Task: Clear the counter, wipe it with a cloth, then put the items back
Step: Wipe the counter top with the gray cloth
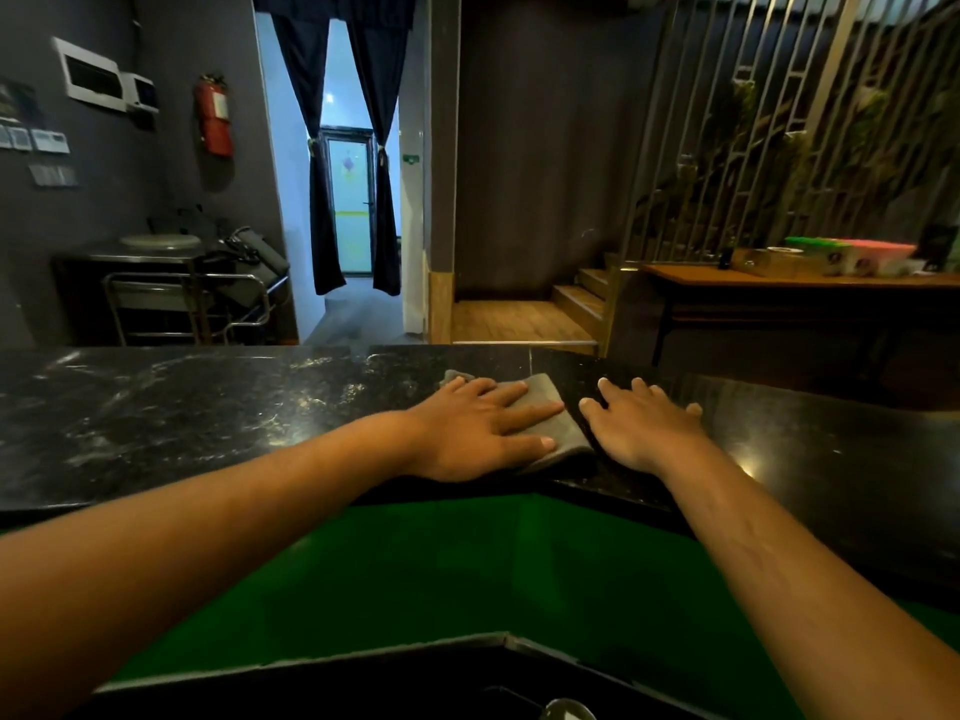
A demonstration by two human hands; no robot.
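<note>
A black speckled stone counter (182, 407) runs across the view and bends at a corner in front of me. A folded grey cloth (563, 428) lies on it near the front edge. My left hand (483, 431) presses flat on the cloth with fingers spread, covering most of it. My right hand (641, 426) rests palm down on the bare counter just right of the cloth, fingers apart, holding nothing. Pale smears show on the counter's left part.
Below the counter is a green surface (441, 574) and a dark lower ledge. Beyond the counter stand a metal trolley (171, 293) at left, a curtained doorway (348, 200), steps, and a wooden table (805, 283) with coloured boxes (852, 254) at right.
</note>
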